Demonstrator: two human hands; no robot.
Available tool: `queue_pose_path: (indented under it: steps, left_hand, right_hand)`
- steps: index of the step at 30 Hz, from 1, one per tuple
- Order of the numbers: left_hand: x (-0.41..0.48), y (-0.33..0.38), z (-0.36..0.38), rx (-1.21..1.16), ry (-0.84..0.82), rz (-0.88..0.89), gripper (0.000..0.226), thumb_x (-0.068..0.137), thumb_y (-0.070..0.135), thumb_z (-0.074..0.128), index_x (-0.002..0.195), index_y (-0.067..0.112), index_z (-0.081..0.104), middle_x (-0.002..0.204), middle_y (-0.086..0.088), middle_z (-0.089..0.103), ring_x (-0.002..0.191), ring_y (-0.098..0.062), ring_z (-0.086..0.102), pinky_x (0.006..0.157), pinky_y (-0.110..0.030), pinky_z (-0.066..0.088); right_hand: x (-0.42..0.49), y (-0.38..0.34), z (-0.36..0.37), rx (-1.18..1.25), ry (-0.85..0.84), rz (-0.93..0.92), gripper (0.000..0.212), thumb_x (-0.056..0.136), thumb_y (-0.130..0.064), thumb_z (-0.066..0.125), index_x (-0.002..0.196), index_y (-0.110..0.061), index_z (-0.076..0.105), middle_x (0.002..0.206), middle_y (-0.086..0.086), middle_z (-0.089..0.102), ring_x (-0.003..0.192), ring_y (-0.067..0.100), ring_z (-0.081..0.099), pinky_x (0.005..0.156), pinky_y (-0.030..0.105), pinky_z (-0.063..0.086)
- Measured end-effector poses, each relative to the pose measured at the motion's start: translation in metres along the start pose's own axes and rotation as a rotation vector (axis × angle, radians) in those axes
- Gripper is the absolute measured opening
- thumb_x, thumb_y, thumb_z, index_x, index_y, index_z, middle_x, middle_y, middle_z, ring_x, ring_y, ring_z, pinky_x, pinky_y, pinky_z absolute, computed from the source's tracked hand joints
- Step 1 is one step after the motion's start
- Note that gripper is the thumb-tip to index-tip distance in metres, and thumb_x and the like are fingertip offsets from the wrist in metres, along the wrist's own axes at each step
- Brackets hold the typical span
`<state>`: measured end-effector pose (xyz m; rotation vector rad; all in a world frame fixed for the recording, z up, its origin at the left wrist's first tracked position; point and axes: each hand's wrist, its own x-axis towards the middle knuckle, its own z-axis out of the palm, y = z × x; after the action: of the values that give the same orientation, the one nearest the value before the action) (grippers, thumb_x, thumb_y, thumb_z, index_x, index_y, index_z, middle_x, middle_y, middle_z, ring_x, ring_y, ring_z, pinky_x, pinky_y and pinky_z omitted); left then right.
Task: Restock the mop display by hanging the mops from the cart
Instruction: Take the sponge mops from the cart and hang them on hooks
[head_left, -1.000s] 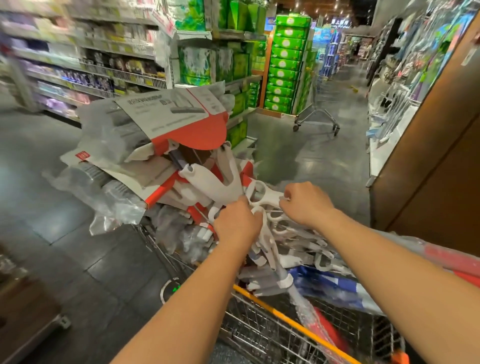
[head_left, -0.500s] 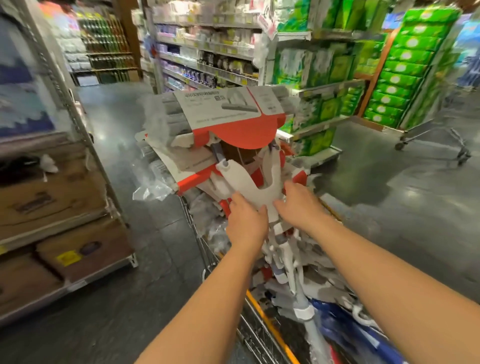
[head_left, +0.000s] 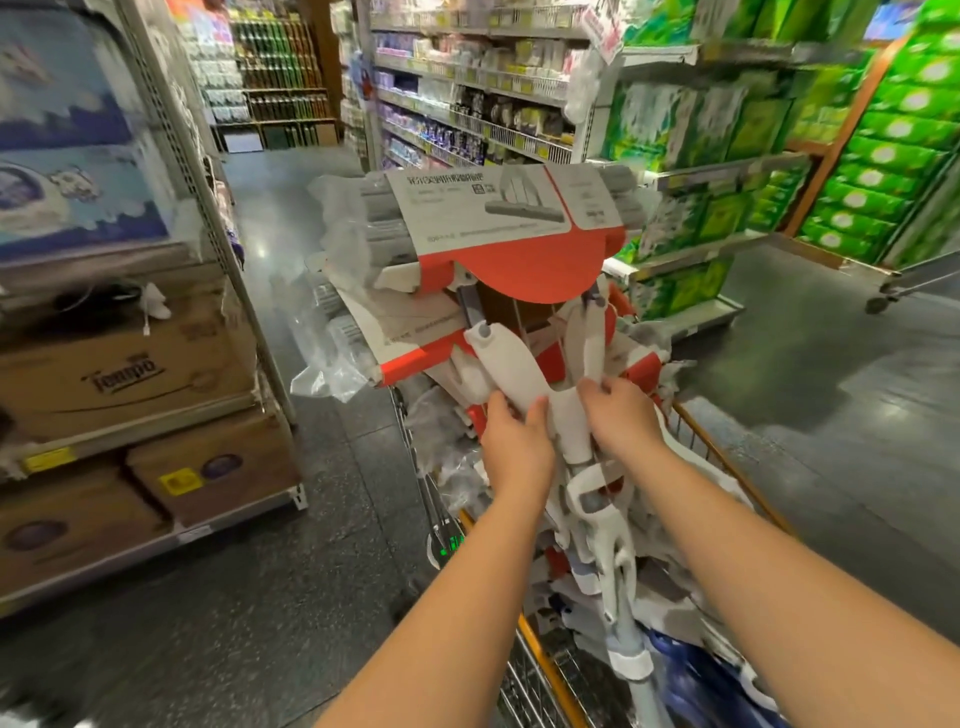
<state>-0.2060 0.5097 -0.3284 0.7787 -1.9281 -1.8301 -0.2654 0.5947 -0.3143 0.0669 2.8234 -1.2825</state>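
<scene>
This is a supermarket aisle. Long steel shelves (head_left: 478, 124) carry rows of packaged goods, with price strips along their front edges. Green packs (head_left: 893, 150) are stacked high at the right. Brown cartons (head_left: 124, 369) sit on the low shelf at the left, above a yellow label (head_left: 49, 460). A wire cart (head_left: 519, 691) stands on the dark polished floor (head_left: 291, 545), piled with mops (head_left: 514, 364) in printed card sleeves.

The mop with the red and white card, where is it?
The mop lies mid-frame in the head view, topping the pile in the cart; the left hand and right hand hold its white frame.
</scene>
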Motion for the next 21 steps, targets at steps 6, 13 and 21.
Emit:
queue_pose_path:
  steps: [6,13,21]
  left_hand:
    - [-0.002,-0.008,0.003,-0.230,0.012,-0.029,0.016,0.093,0.026,0.060,0.106,0.018,0.063,0.097,0.002,0.071,0.089,-0.015,0.065,0.082,-0.037,0.053]
    - [-0.012,-0.008,-0.001,-0.505,-0.094,-0.025,0.014,0.096,0.014,0.055,0.100,0.026,0.061,0.099,-0.004,0.070,0.095,-0.022,0.066,0.084,-0.042,0.054]
    - [-0.025,0.014,0.002,-0.661,-0.197,0.010,0.018,0.095,0.012,0.055,0.113,0.017,0.060,0.096,0.001,0.071,0.089,-0.017,0.064,0.085,-0.046,0.051]
  right_hand:
    - [-0.002,0.004,0.004,0.215,0.048,0.079,0.031,0.088,-0.048,0.055,0.091,-0.020,0.069,0.089,0.000,0.069,0.087,0.025,0.064,0.078,0.038,0.052]
    - [-0.023,0.007,0.002,0.603,0.065,0.053,0.032,0.083,-0.040,0.068,0.106,-0.019,0.061,0.100,0.004,0.070,0.089,0.020,0.068,0.081,0.042,0.057]
    - [-0.048,0.029,-0.054,0.589,-0.182,-0.057,0.024,0.089,-0.016,0.064,0.111,-0.025,0.062,0.101,-0.004,0.072,0.091,0.012,0.068,0.071,0.022,0.054]
